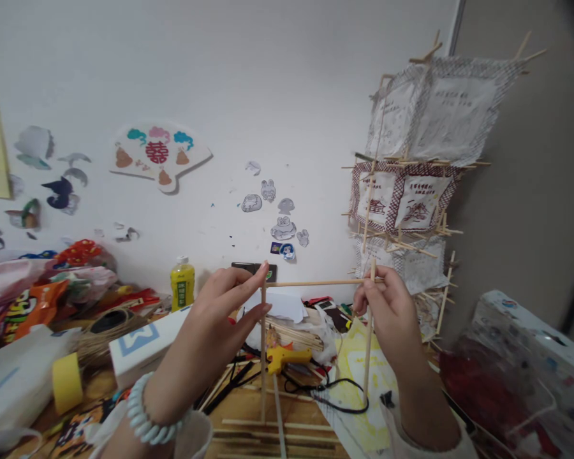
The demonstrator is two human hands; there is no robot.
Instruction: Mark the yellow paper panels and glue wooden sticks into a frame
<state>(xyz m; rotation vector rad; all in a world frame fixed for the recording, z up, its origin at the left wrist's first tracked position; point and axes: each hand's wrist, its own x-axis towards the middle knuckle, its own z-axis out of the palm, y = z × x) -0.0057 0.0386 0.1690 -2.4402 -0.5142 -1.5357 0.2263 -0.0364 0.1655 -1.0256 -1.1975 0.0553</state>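
Note:
A three-sided frame of thin wooden sticks [316,282] stands in front of me, with one crosspiece and two uprights. My left hand [227,306] has its thumb and fingertips against the left upright [263,357], around the corner where the crosspiece meets it. At the other corner, my right hand [387,303] pinches the sticks between thumb and fingers, with the right upright [368,357] hanging down from there. Below and between the hands lies a yellow hot glue gun [289,359] with a black cord.
A tiered lantern of sticks and printed panels [406,197] rises at the right. Loose sticks [272,437] lie on the tabletop. Around them are a yellow-drink bottle [182,285], a white box [146,344], yellow tape [67,382], twine [124,328] and a transparent bin [516,376].

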